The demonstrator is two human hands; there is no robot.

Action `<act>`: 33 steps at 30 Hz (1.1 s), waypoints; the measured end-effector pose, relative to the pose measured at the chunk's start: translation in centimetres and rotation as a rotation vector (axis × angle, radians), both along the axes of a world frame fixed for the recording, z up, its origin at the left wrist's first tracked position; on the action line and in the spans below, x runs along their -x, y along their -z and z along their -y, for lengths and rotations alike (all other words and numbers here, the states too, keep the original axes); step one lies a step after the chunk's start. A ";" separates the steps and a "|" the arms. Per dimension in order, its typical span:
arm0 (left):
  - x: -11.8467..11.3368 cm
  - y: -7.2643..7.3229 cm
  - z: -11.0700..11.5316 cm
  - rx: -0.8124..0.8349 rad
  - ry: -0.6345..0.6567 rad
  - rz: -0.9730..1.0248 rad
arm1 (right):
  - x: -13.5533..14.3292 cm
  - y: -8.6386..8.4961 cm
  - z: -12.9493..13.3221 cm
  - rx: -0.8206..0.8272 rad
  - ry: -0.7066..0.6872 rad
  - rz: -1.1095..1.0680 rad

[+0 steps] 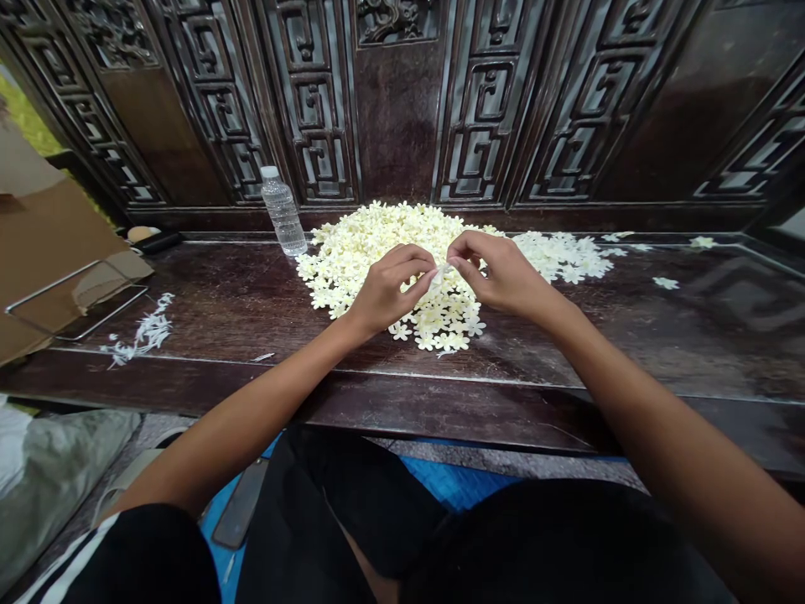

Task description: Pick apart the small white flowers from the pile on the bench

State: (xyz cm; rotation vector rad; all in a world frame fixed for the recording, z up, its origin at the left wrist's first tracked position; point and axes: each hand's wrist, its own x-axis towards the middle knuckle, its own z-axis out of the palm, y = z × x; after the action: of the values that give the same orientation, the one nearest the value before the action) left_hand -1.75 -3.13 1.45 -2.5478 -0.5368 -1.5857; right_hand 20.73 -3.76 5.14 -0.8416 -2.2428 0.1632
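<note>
A small white flower [441, 271] is pinched between my two hands, over a big heap of pale yellow-white flowers [383, 231] on the dark wooden bench. My left hand [391, 289] grips one side of it with closed fingertips. From the other side my right hand [494, 267] pinches it between thumb and forefinger. The flower is partly hidden by the fingers, so its exact shape is hard to make out. To the right of the heap lies a smaller spread of whiter flowers [563, 256].
A clear plastic bottle [284, 214] stands left of the heap. Thin white strips [148, 331] lie farther left, near a wire frame [81, 300] and a cardboard box [56, 252]. Carved wooden panels [399, 126] rise behind the bench. Below is a phone [241, 505] on a blue mat.
</note>
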 end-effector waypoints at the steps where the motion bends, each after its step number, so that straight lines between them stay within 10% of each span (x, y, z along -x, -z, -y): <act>1: 0.0 0.0 0.0 -0.006 0.004 -0.006 | 0.0 0.0 0.1 0.019 0.000 -0.003; 33: 0.1 0.1 -0.2 -0.186 -0.076 -0.094 | 1.2 0.6 -0.1 0.619 -0.148 -0.390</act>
State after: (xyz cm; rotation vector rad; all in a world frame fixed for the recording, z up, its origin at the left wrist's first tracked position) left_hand -1.87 -2.94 1.33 -2.4196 -0.4474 -1.4118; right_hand 19.57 -3.69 4.53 -0.8574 -1.8889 1.0386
